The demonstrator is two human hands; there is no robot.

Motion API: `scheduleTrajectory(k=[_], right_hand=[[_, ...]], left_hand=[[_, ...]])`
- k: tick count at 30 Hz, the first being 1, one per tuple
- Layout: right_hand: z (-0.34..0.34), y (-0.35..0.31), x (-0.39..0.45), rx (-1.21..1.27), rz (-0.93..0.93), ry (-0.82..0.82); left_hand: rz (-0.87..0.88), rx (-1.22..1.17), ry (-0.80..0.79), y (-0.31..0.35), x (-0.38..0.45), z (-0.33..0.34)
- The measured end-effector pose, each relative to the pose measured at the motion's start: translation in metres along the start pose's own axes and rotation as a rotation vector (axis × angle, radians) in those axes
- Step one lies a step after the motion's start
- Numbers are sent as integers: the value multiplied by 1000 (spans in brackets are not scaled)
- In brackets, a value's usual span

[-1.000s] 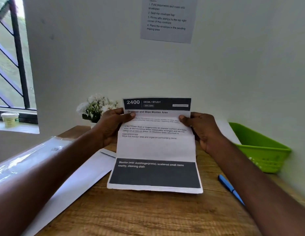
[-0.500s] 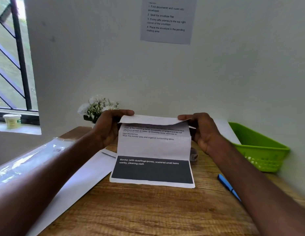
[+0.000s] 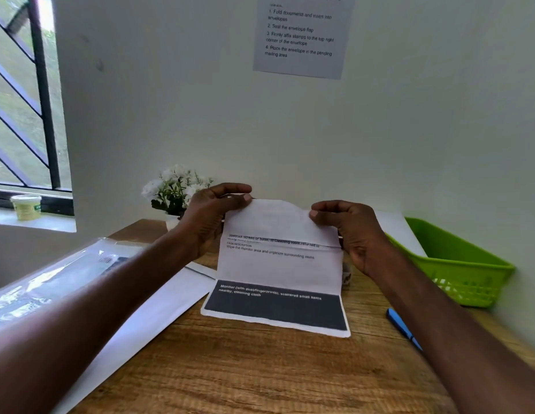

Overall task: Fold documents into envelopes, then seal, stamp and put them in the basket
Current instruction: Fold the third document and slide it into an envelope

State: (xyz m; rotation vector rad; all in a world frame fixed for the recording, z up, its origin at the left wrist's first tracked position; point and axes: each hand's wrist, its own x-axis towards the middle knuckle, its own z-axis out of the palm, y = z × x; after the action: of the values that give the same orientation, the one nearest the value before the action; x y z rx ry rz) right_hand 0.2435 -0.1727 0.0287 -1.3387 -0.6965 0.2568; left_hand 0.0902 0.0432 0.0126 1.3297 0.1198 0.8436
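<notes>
The document (image 3: 279, 267) stands tilted over the middle of the wooden surface (image 3: 260, 369), its bottom edge resting on the wood, its top third folded forward over the print. Nearer than the document the surface lies bare; to its left a white envelope (image 3: 147, 318) runs alongside, to its right a blue pen (image 3: 402, 327), and beyond that a green basket (image 3: 457, 264) against the wall. Readable on the document: "Wipe the monitor area and organize surrounding items", and on its dark band "Monitor (with dust/fingerprints), scattered small items nearby, cleaning cloth". Above it a wall notice (image 3: 302, 34) reads "Fold documents and insert into envelopes". The left hand (image 3: 209, 219) and right hand (image 3: 353, 231) each pinch a top corner of the fold, fingers pressed onto the paper.
</notes>
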Motion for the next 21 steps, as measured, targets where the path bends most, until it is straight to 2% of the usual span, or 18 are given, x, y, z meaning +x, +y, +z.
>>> scheduleTrajectory(k=[6, 8, 11, 15, 18, 21], right_hand=[[-3, -5, 1, 26, -34, 119], [-4, -4, 0, 37, -37, 142], [-4, -5, 0, 121, -12, 150], [-4, -8, 3, 147, 8, 186], [-12, -7, 7, 222, -9, 339], [-19, -7, 12, 2, -197, 486]], left_hand=[[102, 130, 183, -2, -1, 3], [55, 45, 150, -1, -1, 6], [-78, -108, 15, 0, -4, 6], [-73, -21, 6, -5, -3, 3], [-61, -35, 29, -4, -2, -2], [-50, -37, 38, -4, -2, -8]])
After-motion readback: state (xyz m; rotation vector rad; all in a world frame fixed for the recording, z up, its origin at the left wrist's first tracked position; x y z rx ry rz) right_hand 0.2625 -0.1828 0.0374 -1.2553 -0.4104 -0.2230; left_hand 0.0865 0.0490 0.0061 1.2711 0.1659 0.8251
